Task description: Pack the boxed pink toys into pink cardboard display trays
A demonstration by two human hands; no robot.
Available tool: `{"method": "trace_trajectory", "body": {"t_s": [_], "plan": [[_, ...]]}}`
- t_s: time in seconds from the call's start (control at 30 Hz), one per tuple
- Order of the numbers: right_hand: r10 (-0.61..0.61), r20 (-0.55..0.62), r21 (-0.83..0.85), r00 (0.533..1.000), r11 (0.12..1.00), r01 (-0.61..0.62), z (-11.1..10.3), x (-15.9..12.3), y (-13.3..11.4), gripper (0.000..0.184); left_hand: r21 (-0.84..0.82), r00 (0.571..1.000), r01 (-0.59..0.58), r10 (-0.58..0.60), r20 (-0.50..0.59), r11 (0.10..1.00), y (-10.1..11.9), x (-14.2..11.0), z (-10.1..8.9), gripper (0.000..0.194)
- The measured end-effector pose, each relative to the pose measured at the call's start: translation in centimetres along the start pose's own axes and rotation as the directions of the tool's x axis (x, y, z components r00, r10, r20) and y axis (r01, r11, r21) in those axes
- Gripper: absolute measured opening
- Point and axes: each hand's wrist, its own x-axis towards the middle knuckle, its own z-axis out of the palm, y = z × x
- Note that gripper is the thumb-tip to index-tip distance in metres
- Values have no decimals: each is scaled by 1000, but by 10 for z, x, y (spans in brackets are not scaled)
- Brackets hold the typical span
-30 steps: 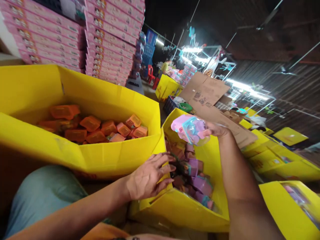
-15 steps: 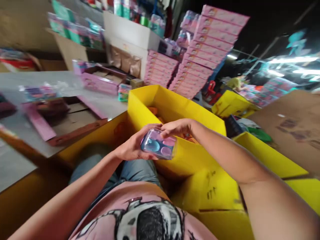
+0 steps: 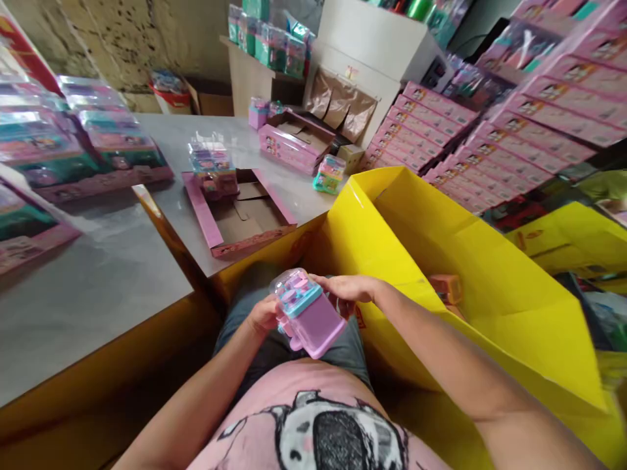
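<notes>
A small purple and pink toy (image 3: 308, 314) with a light blue top and a clear cover is held over my lap. My left hand (image 3: 264, 313) grips its left side. My right hand (image 3: 349, 288) holds its far right end, fingers curled on it. Both hands are close to my body, just left of a big yellow carton (image 3: 470, 261) with orange toy pieces (image 3: 447, 287) inside.
A grey table (image 3: 98, 274) lies to my left with an open pink tray box (image 3: 240, 219), a stack of clear packed toys (image 3: 211, 163) and boxed toy sets (image 3: 112, 140). Stacks of flat pink boxes (image 3: 494, 137) rise behind the yellow carton.
The view has swung left from the yellow cartons to the table. The toy went from my right hand alone, raised over a carton, to both hands above my lap, and it was turned.
</notes>
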Motion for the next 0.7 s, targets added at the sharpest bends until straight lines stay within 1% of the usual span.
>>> {"method": "trace_trajectory", "body": {"t_s": [0.1, 0.17, 0.2, 0.23, 0.27, 0.3, 0.33, 0.37, 0.4, 0.43, 0.47, 0.5, 0.57, 0.63, 0.67, 0.7], "plan": [[-5, -8, 18, 1000, 1000, 5, -2, 10, 3, 109, -112, 998, 45, -49, -35, 993, 4, 1, -1, 86], [-31, -48, 41, 998, 999, 33, -4, 14, 12, 108, -138, 997, 39, -47, -59, 990, 11, 3, 1, 82], [-74, -99, 69, 992, 994, 81, -4, 15, 18, 105, -142, 997, 24, -35, -74, 990, 15, 5, 3, 79], [-145, -166, 123, 975, 978, 166, -3, 17, 26, 102, -139, 996, 7, -19, -86, 990, 20, 7, 5, 77], [-237, -244, 200, 941, 937, 287, 0, 20, 34, 98, -122, 995, -5, -7, -96, 992, 25, 9, 8, 75], [-332, -327, 281, 885, 860, 427, 4, 23, 43, 93, -87, 994, -4, -6, -107, 996, 30, 12, 12, 74], [-408, -412, 346, 815, 757, 554, 10, 28, 52, 90, -30, 992, 10, -13, -124, 1000, 34, 14, 17, 74], [-449, -490, 383, 747, 659, 647, 17, 35, 60, 93, 50, 989, 25, -17, -148, 998, 38, 17, 23, 75], [-456, -551, 403, 699, 588, 702, 24, 41, 68, 102, 150, 984, 31, -3, -180, 988, 41, 19, 30, 78], [-438, -599, 413, 670, 548, 727, 32, 49, 75, 110, 258, 977, 26, 30, -211, 966, 43, 21, 36, 82], [-413, -625, 428, 662, 528, 734, 39, 56, 82, 114, 360, 971, 10, 76, -225, 933, 44, 23, 42, 89], [-391, -638, 451, 664, 509, 733, 45, 62, 88, 111, 446, 970, -19, 125, -210, 895, 45, 24, 48, 97], [-384, -627, 513, 678, 452, 730, 53, 70, 99, 96, 569, 975, -97, 193, -110, 817, 47, 23, 57, 114], [-411, -605, 546, 682, 410, 731, 55, 73, 107, 84, 646, 977, -169, 214, 8, 745, 49, 19, 62, 123], [-420, -595, 553, 686, 406, 728, 55, 73, 110, 82, 684, 976, -187, 215, 45, 705, 50, 16, 63, 125], [-422, -587, 558, 691, 408, 723, 55, 72, 112, 81, 726, 977, -182, 206, 56, 664, 52, 13, 63, 124]]}}
